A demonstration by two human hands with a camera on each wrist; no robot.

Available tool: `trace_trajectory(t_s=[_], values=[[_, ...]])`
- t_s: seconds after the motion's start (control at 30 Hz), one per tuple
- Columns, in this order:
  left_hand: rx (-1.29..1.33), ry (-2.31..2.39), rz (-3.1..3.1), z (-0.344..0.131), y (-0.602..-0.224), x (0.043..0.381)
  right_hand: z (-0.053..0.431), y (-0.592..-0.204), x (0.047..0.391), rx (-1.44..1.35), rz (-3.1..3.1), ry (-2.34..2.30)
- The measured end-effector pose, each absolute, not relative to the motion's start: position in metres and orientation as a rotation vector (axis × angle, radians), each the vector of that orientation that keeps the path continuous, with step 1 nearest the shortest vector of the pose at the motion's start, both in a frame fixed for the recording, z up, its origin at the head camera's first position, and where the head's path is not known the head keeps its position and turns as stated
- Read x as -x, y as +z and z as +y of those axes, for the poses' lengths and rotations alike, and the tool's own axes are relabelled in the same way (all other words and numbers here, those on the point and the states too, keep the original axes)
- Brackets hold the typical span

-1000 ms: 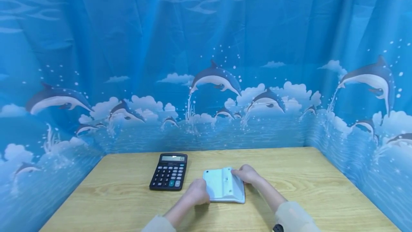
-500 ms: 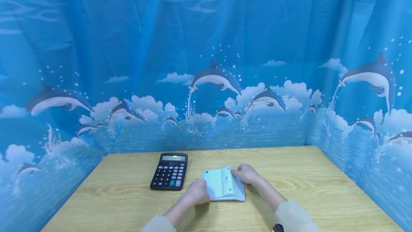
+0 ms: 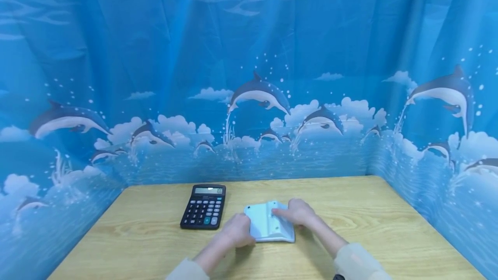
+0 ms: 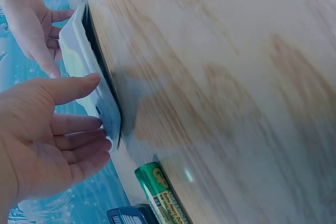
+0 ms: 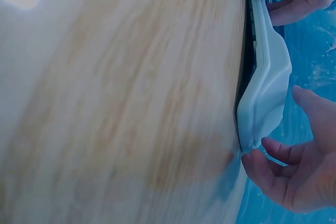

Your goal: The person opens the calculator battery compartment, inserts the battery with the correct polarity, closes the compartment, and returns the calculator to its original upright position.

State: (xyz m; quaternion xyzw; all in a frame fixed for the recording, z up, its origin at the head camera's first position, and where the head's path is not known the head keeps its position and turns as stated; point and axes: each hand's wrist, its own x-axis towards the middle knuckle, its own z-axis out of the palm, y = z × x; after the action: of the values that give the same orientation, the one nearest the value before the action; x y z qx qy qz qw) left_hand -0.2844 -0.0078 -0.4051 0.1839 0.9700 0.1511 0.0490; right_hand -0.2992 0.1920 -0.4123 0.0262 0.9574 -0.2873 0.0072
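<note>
A white calculator (image 3: 259,221) lies back side up on the table, its raised ridge and screws showing. My left hand (image 3: 236,230) pinches its left edge; in the left wrist view the thumb is on top and the fingers (image 4: 81,148) at the side. At the right edge is my right hand (image 3: 297,212), its thumb stretched over the ridge. The right wrist view shows that hand's fingers (image 5: 257,163) loosely bent at the calculator's edge, the thumb standing off its back. The calculator's face is hidden underneath.
A black calculator (image 3: 203,206) lies face up to the left. A green battery (image 4: 161,195) shows only in the left wrist view, close to the black calculator there. The wooden table (image 3: 136,228) ends at a blue dolphin curtain (image 3: 249,77).
My right thumb has moved left from the calculator's far right corner onto the ridge, toward its middle. The left hand still holds the left edge, and the calculator has barely moved.
</note>
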Motion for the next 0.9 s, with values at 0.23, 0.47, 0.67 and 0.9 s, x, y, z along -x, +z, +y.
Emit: trace_trajectory(t_s=[0.23,0.47,0.67,0.9], values=[[-0.678,0.304,2.992,-0.009,-0.408,0.286,0.183,-0.411,0.299,-0.054,3.035,-0.752],[-0.792,0.200,3.029,-0.010,-0.408,0.285,0.175,-0.410,0.300,-0.077,3.080,-0.613],[-0.781,0.185,3.032,-0.009,-0.407,0.284,0.170,-0.408,0.301,-0.084,3.075,-0.593],[-0.800,0.175,3.030,-0.009,-0.407,0.284,0.169,-0.409,0.303,-0.081,3.063,-0.605]])
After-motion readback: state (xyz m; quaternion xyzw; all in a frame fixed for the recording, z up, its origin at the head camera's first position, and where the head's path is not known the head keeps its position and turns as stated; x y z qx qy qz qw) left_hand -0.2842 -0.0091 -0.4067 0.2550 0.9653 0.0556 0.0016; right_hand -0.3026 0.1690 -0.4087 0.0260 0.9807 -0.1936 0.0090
